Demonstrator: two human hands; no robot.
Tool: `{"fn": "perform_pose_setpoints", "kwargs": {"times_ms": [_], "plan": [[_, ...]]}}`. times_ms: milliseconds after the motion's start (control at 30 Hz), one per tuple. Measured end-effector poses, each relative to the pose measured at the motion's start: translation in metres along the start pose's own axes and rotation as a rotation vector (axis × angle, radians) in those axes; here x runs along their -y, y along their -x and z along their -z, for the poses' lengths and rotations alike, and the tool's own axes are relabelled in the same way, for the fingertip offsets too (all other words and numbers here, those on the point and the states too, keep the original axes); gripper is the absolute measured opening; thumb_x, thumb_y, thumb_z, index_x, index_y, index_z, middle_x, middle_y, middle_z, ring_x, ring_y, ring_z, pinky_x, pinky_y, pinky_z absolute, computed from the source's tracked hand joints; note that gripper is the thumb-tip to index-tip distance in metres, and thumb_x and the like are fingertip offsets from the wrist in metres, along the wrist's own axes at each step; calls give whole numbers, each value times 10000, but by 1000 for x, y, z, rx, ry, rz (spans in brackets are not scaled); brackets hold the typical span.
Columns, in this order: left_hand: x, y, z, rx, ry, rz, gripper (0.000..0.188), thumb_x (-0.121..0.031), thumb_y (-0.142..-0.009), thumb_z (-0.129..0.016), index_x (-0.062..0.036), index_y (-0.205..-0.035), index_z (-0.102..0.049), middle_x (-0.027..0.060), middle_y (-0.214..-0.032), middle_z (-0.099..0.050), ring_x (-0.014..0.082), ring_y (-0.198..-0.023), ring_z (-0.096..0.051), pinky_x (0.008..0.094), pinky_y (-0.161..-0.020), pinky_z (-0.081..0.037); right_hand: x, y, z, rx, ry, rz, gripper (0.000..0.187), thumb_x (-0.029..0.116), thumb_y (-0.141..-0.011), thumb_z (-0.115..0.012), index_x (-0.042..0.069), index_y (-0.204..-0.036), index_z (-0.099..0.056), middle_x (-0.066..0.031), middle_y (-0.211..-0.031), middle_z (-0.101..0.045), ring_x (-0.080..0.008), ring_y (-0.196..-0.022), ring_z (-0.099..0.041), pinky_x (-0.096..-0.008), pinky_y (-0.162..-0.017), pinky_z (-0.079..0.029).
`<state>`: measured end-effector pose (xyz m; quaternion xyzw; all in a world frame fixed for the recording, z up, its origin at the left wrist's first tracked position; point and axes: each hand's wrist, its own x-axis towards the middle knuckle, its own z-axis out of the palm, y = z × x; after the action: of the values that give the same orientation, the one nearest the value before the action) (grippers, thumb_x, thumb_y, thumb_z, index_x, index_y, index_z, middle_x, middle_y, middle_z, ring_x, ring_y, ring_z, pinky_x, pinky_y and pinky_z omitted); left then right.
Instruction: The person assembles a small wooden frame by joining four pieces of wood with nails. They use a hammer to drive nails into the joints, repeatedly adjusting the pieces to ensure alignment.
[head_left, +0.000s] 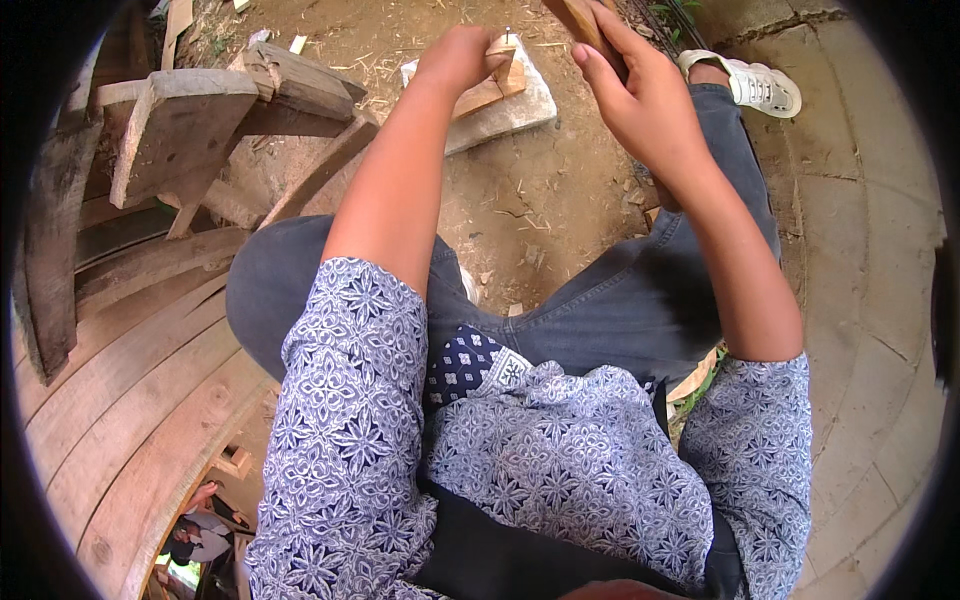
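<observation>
At the top middle, my left hand [462,62] is closed on a small pale wood piece [515,78]. A thin dark nail [507,34] stands upright at the wood's upper end, close to my fingertips. Under the wood lies a flat whitish stone slab [537,107] on the ground. My right hand [645,95] is raised to the right of the slab and grips a brown wooden bar [583,25]. The upper edge of the picture cuts that bar off, so its far end cannot be seen.
Rough planks and wood blocks [185,130] are piled at the left, beside a wooden plank surface [130,430]. Dirt ground [510,210] with wood chips lies between my legs. Concrete paving [850,300] runs along the right. Another person [200,535] shows at the lower left.
</observation>
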<state>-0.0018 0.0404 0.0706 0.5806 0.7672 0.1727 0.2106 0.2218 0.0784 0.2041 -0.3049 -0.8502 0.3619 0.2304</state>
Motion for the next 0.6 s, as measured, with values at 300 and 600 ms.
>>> {"fn": "perform_pose_setpoints", "kwargs": {"times_ms": [300,600], "plan": [[3,-2,-4,-39,-20,22,340,-341,-870,-734,-128,-1133,-707,141,-1032,-727,350,-983,-688,456,-828,-550,9,-11,1,-49,24,-142,358,201,-971,-623,27,-1282,-590,-238,-998,-688,-260,-898,-668,-350,-830,-504],[5,-3,-3,-5,-20,23,392,-323,-865,-739,-125,-1200,-688,189,-1066,-714,382,-1002,-678,465,-836,-551,1,-2,-8,-19,-51,-73,425,166,-1002,-594,12,-1393,-530,-118,-1059,-719,-130,-914,-629,-278,-827,-501]]}}
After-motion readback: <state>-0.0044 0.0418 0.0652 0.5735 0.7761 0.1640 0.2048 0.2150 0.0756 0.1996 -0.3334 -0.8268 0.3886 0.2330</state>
